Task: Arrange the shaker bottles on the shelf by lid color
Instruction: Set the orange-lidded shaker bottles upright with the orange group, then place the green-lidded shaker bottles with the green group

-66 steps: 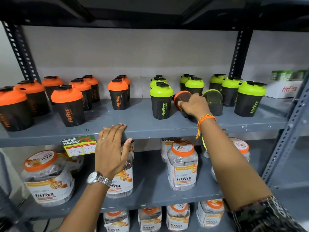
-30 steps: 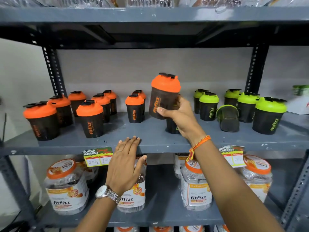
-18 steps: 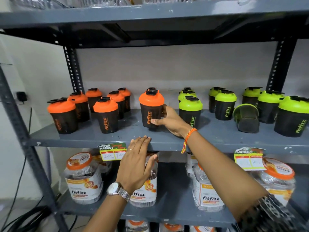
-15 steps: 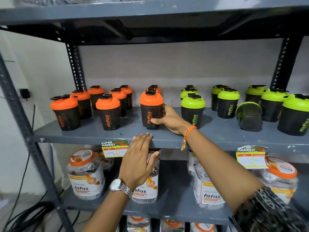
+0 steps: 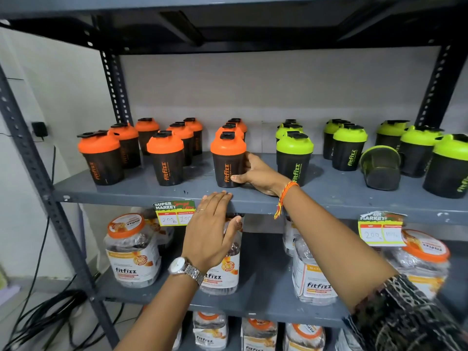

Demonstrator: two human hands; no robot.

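Note:
Black shaker bottles stand on a grey shelf [image 5: 141, 192]. Several with orange lids fill the left half, several with green lids the right half. My right hand [image 5: 255, 173] grips the orange-lid shaker bottle [image 5: 227, 160], which stands upright at the front middle, at the right end of the orange group. A green-lid shaker [image 5: 294, 157] stands just right of my wrist. One green-lid shaker [image 5: 379, 166] lies tipped on its side further right. My left hand [image 5: 211, 229] rests flat against the shelf's front edge, fingers together, holding nothing.
Clear jars with orange lids [image 5: 131, 252] fill the shelf below, more on the lowest one. Price tags [image 5: 174, 211] hang on the shelf edge. Perforated uprights [image 5: 38, 173] frame the rack; black cables [image 5: 38, 323] lie on the floor at left.
My right hand picked the tipped orange-lid shaker out of the green group, carried it left and set it upright by the orange ones. The left hand stayed on the shelf edge.

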